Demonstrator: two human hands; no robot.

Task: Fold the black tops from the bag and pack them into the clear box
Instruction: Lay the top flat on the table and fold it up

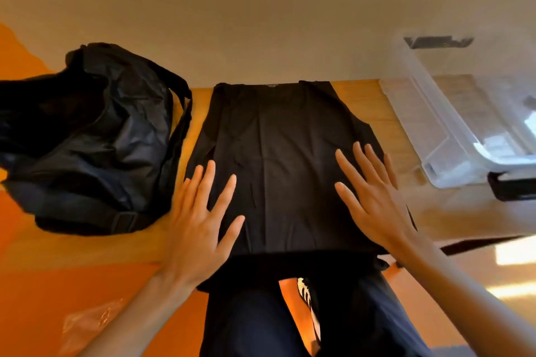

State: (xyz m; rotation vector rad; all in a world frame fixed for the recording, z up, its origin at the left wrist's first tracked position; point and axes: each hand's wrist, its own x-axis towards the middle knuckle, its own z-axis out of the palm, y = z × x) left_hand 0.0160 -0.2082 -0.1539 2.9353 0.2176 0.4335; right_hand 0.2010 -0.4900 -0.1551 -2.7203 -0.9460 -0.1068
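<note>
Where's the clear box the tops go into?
The clear box sits at the far right of the head view, on the wooden table, just right of the spread black top and beyond the right hand.

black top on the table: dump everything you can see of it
The black top is sleeveless, thin matte fabric with faint creases and a label at the neckline. It lies flat on the wooden table, neck away from the person, hem drooping over the near edge. The left hand and right hand rest flat on it, fingers spread. It sits between the bag and clear box, apart from both.
</note>
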